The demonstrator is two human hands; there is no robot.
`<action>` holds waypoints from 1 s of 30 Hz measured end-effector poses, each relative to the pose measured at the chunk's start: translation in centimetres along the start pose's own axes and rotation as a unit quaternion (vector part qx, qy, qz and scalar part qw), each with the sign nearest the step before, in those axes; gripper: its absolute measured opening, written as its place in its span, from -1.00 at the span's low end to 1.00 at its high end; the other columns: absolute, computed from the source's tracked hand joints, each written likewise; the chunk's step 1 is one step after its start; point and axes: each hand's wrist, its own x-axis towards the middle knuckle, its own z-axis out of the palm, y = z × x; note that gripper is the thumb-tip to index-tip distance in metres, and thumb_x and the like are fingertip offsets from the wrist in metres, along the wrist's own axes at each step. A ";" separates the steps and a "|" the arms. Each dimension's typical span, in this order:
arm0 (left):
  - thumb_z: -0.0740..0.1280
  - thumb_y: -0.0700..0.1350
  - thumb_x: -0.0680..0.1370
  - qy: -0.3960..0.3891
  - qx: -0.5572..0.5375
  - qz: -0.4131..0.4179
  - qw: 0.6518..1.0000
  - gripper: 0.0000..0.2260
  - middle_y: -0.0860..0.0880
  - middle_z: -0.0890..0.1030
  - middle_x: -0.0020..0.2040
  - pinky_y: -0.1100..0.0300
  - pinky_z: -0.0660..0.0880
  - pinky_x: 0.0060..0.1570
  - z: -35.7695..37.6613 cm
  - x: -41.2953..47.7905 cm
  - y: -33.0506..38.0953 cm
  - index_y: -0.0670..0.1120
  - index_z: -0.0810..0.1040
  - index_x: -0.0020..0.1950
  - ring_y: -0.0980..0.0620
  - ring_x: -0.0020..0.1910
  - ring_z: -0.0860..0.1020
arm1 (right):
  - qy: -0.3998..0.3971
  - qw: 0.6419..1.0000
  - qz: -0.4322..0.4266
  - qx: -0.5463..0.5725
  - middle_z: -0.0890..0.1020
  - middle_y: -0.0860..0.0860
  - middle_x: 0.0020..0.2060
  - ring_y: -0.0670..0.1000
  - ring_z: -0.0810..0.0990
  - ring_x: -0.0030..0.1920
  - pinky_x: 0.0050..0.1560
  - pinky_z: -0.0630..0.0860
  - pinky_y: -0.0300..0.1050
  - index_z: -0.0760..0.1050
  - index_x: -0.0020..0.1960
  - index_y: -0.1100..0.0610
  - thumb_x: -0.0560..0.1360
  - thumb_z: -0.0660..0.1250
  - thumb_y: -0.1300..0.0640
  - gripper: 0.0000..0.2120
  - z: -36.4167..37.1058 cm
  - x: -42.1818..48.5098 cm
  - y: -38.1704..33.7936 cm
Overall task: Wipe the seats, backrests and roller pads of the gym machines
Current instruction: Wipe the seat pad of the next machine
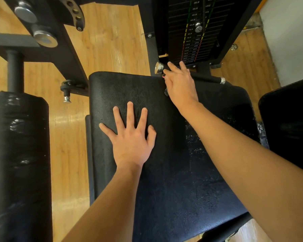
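Observation:
A black padded seat fills the middle of the head view. My left hand lies flat on its left half with the fingers spread. My right hand reaches over the seat's far edge, its fingers stretched across a black handle bar with a chrome end cap. A small pink tip and a clear piece peek out from under the right palm; the thumb is hidden. Wet droplets glisten on the seat's right half. No cloth is in view.
A black roller pad on a post stands at the left. Another black pad sits at the right edge. The weight stack rises behind the seat. Black frame arms cross the wooden floor.

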 end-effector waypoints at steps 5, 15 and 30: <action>-0.04 0.22 0.65 -0.004 -0.001 0.000 1.000 -0.47 -0.07 0.12 0.67 -0.59 -0.03 0.40 0.0 0.0 0.0 0.16 0.24 0.63 -0.30 0.64 -0.01 | 0.011 1.000 -0.008 -0.002 0.34 0.00 0.57 0.13 0.10 0.63 0.58 0.12 0.09 0.43 0.51 0.10 0.71 0.17 0.16 -0.63 0.2 -4.1 0.6; -0.04 0.21 0.65 -0.001 0.000 0.000 1.000 -0.47 -0.07 0.13 0.67 -0.59 -0.03 0.41 -0.1 0.1 0.1 0.16 0.23 0.63 -0.30 0.64 -0.01 | 0.017 0.999 0.031 -0.018 0.29 0.01 0.60 0.17 0.05 0.64 0.60 0.03 0.15 0.41 0.52 0.10 0.73 0.13 0.14 -0.62 0.6 -3.5 -0.1; -0.09 0.23 0.66 -0.002 0.001 0.000 1.000 -0.46 -0.06 0.07 0.69 -0.57 -0.05 0.42 0.0 0.1 0.0 0.18 0.17 0.64 -0.29 0.64 -0.05 | 0.053 0.998 0.040 0.009 0.33 0.02 0.57 0.15 0.08 0.64 0.59 0.05 0.12 0.47 0.47 0.07 0.71 0.18 0.11 -0.65 1.5 -7.1 -0.1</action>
